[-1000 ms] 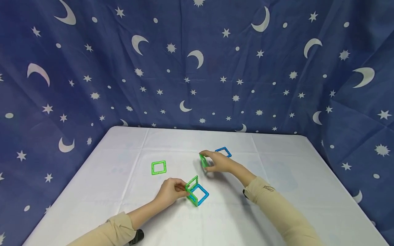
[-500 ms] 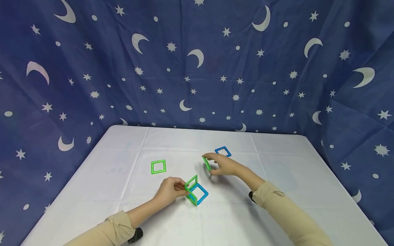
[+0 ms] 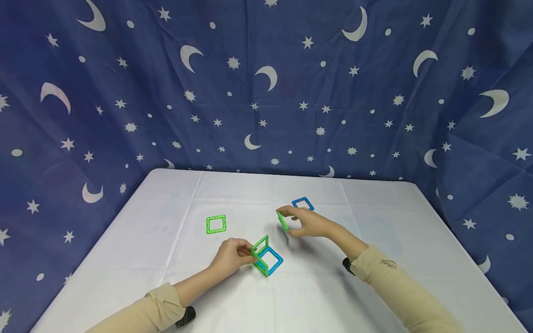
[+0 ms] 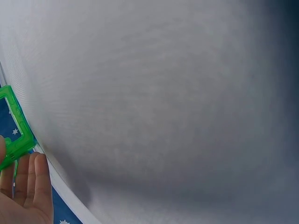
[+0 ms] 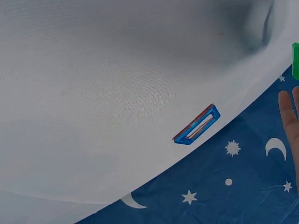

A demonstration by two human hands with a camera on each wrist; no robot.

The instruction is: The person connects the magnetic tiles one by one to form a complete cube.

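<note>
My left hand (image 3: 230, 255) pinches the corner of a small build made of square magnetic tiles. In it, a blue magnetic tile (image 3: 280, 264) lies flat on the table, while a green front tile (image 3: 261, 267) and a green rear tile (image 3: 261, 242) stand upright along its edges. Farther back and to the right, my right hand (image 3: 311, 224) holds a loose green magnetic tile (image 3: 283, 223) on edge between thumb and fingers, apart from the build. The left wrist view catches a green tile (image 4: 23, 142) against the fingers. At the right wrist view's edge, the held tile (image 5: 295, 61) shows only partly.
A single green tile (image 3: 216, 230) lies flat to the left of the build. Behind my right hand lies another blue tile (image 3: 307, 200), partly covered by the hand. White cloth covers the table (image 3: 166, 222), and a blue moon-and-star curtain (image 3: 291, 143) hangs behind it.
My right hand has moved right and slightly nearer with its green tile, which leans differently now. More of the blue tile behind it shows. The left hand keeps its hold on the build.
</note>
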